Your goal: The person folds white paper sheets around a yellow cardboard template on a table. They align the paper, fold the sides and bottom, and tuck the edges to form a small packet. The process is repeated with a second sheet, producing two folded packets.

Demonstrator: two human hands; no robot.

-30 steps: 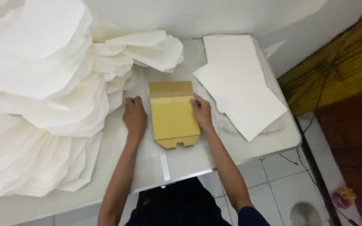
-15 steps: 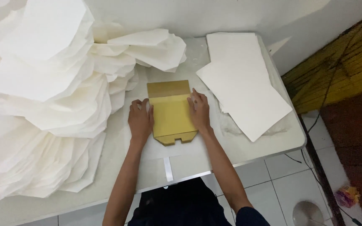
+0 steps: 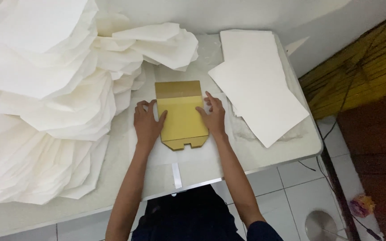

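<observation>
Nearest the camera, a strip of pale tape [image 3: 176,175] lies on the white table [image 3: 126,196] close to its front edge, between the person's forearms. Just beyond it sits the yellow-brown cardboard piece [image 3: 182,117], flat on a thin white sheet at the middle of the table, with a notched tab at its near end and a darker folded band across its far end. The left hand [image 3: 147,123] presses on its left edge, fingers spread and flat, gripping nothing; the right hand [image 3: 211,115] lies on its right edge in the same way, fingers released and laid down, not clenched. Both hands pin the piece rather than hold it. To the right, near the right hand, lies a flat stack of white sheets [image 3: 258,87], its corner jutting toward the table edge. To the left and farther back rises a large heap of creased white paper shapes [image 3: 45,102], leaning close to the left hand. As a judgement, uneven pressure from the two palms could skew the cardboard on the slippery sheet beneath, and a stray elbow could bring the leaning heap sliding onto the work.
</observation>
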